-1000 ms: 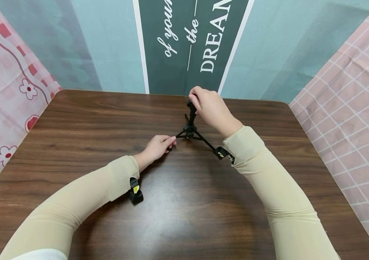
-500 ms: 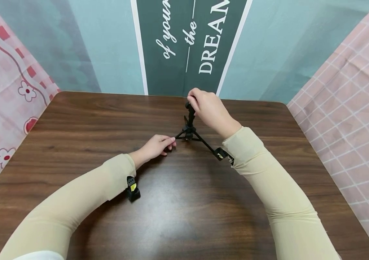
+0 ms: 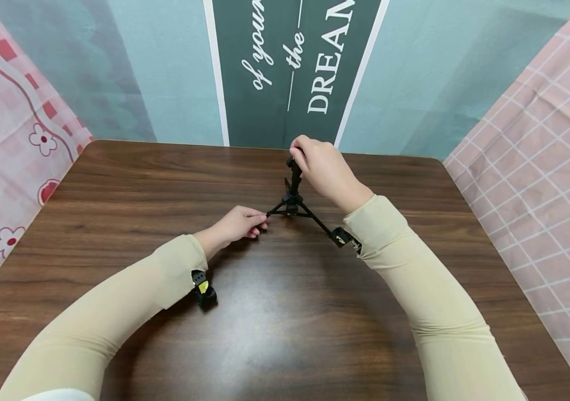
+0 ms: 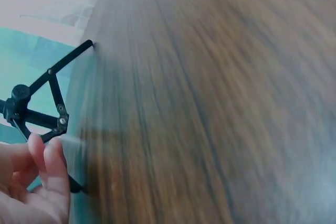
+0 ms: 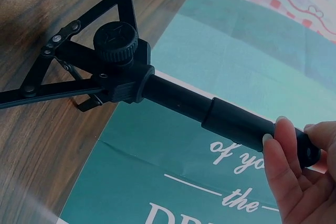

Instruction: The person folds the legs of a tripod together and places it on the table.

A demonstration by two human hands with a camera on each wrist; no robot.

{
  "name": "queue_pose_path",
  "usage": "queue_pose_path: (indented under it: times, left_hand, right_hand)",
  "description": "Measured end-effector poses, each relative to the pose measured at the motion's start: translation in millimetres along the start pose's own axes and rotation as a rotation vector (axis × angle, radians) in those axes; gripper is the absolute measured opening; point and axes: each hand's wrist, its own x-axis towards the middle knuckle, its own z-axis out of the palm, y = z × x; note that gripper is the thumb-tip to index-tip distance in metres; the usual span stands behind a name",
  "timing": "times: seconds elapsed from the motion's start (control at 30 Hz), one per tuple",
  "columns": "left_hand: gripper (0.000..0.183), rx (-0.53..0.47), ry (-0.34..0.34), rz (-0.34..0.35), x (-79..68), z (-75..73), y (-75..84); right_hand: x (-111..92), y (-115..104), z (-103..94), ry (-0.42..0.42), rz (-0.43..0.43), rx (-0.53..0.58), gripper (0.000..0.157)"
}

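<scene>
A small black tripod [image 3: 292,201] stands with its legs spread near the back of the wooden table [image 3: 264,345]. My right hand [image 3: 327,170] grips the upper end of its column [image 5: 178,96], with fingers and thumb wrapped near the top in the right wrist view. Lower down, my left hand [image 3: 234,225] pinches the left leg close to its outer end, hiding the leg's tip. Braces and a round ribbed knob [image 5: 115,43] show at the hub. From the left wrist view, another leg [image 4: 63,64] stretches away from the left hand.
Behind the table hangs a teal cloth [image 3: 179,72] with a dark lettered panel [image 3: 285,111]. Patterned pink cloths [image 3: 9,167] flank both sides. A black wrist camera [image 3: 206,295] hangs at the left sleeve; another camera [image 3: 341,236] overlaps the tripod's right leg in the head view.
My left hand has shifted slightly left, outward along the tripod leg, so a bit more of the leg shows. The right hand keeps its hold on the column, with the tripod almost still.
</scene>
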Motion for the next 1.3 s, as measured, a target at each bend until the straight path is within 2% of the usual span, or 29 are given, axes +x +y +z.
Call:
queue_pose_path:
  times: [0.27,0.47,0.6,0.8,0.9,1.3]
  left_hand:
    - [0.029,-0.106,0.111,-0.042,1.2,13.8,0.5]
    - [0.029,-0.157,0.154,-0.037,1.1,19.2,-3.5]
    - [0.029,-0.130,0.155,-0.019,1.2,20.7,-3.8]
    - [0.033,-0.042,0.099,0.007,0.3,21.1,0.0]
    - [0.034,-0.017,0.092,0.006,-0.5,21.9,0.7]
    - [0.040,0.022,0.203,0.033,0.8,34.5,-13.0]
  right_hand:
    - [-2.1,2.2,-1.0,0.012,-0.006,0.005,0.027]
    - [-4.1,2.4,-1.5,0.014,-0.012,0.003,0.027]
    - [-5.7,3.6,-1.4,0.024,-0.022,0.006,0.027]
    - [-8.6,5.9,-1.0,0.036,-0.024,0.000,0.026]
    - [-9.6,6.1,-0.6,0.033,-0.023,0.002,0.026]
    - [-16.4,4.4,3.7,0.026,-0.028,0.011,0.026]
